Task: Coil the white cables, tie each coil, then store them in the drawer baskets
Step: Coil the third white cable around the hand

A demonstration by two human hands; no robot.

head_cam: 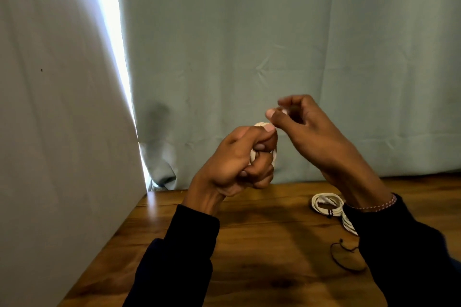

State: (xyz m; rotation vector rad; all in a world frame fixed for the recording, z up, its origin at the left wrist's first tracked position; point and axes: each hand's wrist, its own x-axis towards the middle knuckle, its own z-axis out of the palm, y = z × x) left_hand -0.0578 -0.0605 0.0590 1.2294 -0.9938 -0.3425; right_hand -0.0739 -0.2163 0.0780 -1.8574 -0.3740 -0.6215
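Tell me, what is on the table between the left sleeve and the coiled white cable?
In the head view, only bare wooden table lies between the left sleeve and the coiled white cable.

Noted polished, faintly glossy wood grain on table (249,244), matt creased cloth on curtain (274,45), smooth matt white sheathing on coiled cables (326,203), dark knit sleeves (179,257).

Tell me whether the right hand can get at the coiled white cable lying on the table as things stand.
Probably yes, once freed. The coiled cable lies on the table just below the right wrist, nothing covering it but the sleeve's edge. But the right hand is raised, pinching something small.
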